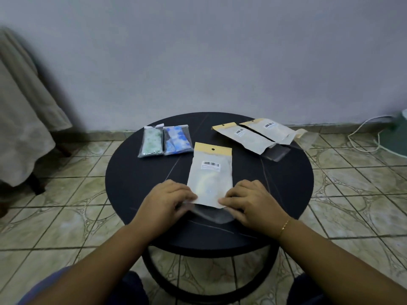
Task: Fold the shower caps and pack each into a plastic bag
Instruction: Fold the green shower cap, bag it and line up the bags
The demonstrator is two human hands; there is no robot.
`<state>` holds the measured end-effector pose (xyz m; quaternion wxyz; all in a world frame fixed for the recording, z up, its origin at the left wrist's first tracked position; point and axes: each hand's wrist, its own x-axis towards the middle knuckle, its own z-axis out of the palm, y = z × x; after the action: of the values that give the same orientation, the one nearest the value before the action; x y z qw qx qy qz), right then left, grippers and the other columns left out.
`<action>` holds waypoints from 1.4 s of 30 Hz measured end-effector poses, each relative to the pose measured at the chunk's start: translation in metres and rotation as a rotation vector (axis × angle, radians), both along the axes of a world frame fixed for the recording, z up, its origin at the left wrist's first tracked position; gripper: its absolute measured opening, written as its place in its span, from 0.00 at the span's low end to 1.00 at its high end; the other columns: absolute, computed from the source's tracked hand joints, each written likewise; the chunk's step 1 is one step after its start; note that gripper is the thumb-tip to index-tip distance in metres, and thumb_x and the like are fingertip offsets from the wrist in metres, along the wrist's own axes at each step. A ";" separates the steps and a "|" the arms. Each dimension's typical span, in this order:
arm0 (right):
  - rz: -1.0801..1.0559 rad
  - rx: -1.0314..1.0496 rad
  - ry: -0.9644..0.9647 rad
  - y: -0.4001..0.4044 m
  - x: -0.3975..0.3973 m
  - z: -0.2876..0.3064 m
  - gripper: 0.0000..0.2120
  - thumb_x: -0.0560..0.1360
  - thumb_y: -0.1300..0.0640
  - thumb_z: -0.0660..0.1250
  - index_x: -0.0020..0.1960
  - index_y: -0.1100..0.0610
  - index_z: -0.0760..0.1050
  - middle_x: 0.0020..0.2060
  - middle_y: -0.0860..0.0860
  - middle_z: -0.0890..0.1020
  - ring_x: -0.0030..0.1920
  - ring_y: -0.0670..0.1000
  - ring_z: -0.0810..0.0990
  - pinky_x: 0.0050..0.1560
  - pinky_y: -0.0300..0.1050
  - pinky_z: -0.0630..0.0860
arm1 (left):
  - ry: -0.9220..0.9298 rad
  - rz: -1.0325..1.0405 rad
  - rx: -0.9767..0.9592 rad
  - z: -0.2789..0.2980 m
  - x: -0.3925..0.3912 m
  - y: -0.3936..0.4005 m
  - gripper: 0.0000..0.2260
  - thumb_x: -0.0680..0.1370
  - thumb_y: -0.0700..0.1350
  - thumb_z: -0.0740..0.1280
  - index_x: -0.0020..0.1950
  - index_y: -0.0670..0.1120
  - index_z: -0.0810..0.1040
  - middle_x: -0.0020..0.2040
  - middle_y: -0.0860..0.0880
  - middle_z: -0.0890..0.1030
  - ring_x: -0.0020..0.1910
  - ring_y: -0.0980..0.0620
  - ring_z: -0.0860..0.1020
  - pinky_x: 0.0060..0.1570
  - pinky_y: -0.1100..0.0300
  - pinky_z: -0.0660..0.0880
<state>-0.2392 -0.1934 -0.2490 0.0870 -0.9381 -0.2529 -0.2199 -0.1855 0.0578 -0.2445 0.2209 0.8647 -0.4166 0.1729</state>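
A plastic bag (210, 179) with a yellow header and a barcode label lies flat in the middle of the round black table (132, 172), with something pale inside it. Its clear flap (211, 214) points toward me. My left hand (169, 199) pinches the bag's near left corner with bent fingers. My right hand (253, 201) pinches the near right corner. At the back left lie two packed bags, one holding a green shower cap (152, 142) and one a blue shower cap (176, 139).
Two more yellow-headed bags (244, 136) (275, 130) lie side by side at the table's back right, their clear flaps open over the edge. Cloth-draped furniture (22, 117) stands on the left. A white cable (363, 137) runs over the tiled floor on the right.
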 end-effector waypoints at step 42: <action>-0.417 0.738 0.690 0.002 0.021 0.020 0.15 0.75 0.44 0.66 0.36 0.53 0.78 0.31 0.43 0.77 0.39 0.44 0.74 0.59 0.52 0.65 | 0.828 0.461 -0.457 0.026 0.005 -0.024 0.07 0.73 0.48 0.73 0.36 0.47 0.82 0.26 0.56 0.79 0.23 0.64 0.70 0.27 0.69 0.66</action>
<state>-0.2186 -0.1916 -0.2292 0.4430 -0.8932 0.0755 0.0138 -0.1806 0.0341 -0.2186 0.5064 0.8595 -0.0447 -0.0528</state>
